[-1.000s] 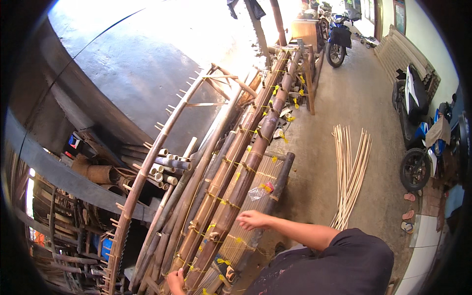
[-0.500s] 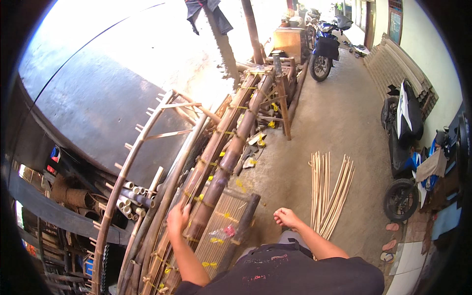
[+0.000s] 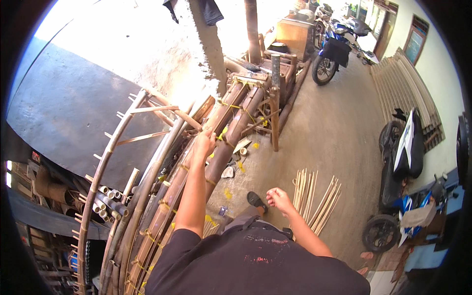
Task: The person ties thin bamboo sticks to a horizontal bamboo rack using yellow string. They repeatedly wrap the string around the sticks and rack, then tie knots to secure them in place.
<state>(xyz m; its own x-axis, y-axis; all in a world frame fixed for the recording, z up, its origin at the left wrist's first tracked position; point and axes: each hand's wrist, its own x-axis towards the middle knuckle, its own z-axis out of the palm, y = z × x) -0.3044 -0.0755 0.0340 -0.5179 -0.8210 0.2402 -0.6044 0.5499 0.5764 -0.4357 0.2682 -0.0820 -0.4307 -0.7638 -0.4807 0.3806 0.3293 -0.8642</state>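
Observation:
My left hand [image 3: 205,142] reaches forward over a long row of brown bamboo poles [image 3: 160,220] tied at intervals with yellow cord. Its fingers are closed at the poles, and whatever they may grip is hidden. Over the walkway, near my waist, my right hand [image 3: 279,200] hangs with its fingers curled together; I cannot make out anything in it. Just beyond and to the right of that hand, thin pale bamboo sticks [image 3: 320,209] lie fanned out on the ground.
Left of the poles stands a curved bamboo frame with pegs [image 3: 105,152]. Cut bamboo tubes [image 3: 109,201] are stacked beside it. Motorbikes stand at the far end [image 3: 327,56] and along the right [image 3: 405,147]. Corrugated sheets [image 3: 408,88] lean on the wall. My sandalled foot [image 3: 255,200] is below.
I have moved forward along the poles. My left hand has gone farther ahead along them, its arm more stretched out. The right hand stays curled in front of my waist.

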